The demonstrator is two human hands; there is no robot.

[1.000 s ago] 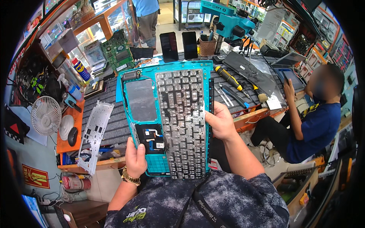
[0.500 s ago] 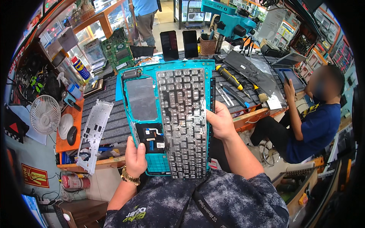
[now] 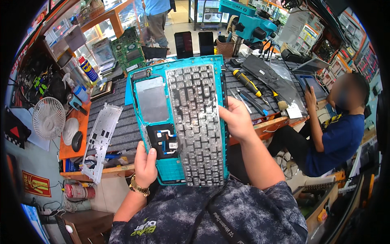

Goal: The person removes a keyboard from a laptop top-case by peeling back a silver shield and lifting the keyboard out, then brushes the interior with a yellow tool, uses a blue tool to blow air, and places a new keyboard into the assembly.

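Observation:
In front of my chest I hold a teal laptop palm-rest cover (image 3: 170, 170), tilted, its inner side facing me. A laptop keyboard (image 3: 197, 122), showing translucent key backs on a black frame, lies along its right part. My left hand (image 3: 145, 166) grips the cover's lower left edge, thumb on top. My right hand (image 3: 237, 120) holds the right edge, its thumb against the keyboard. Fingers of both hands are partly hidden beneath. A grey touchpad plate (image 3: 151, 99) and a black recess (image 3: 160, 140) with small cables show at the cover's left.
A perforated silver metal plate (image 3: 101, 142) leans over the desk edge at left, near a white fan (image 3: 48, 118). A yellow-black screwdriver (image 3: 246, 83), brush (image 3: 279, 100) and black panel (image 3: 270, 77) lie right. Another person (image 3: 337, 126) sits at right holding a phone.
The cover and keyboard have tipped slightly, their top edge shifting left and the bottom right. Both hands keep their grip. The whole view has shifted slightly.

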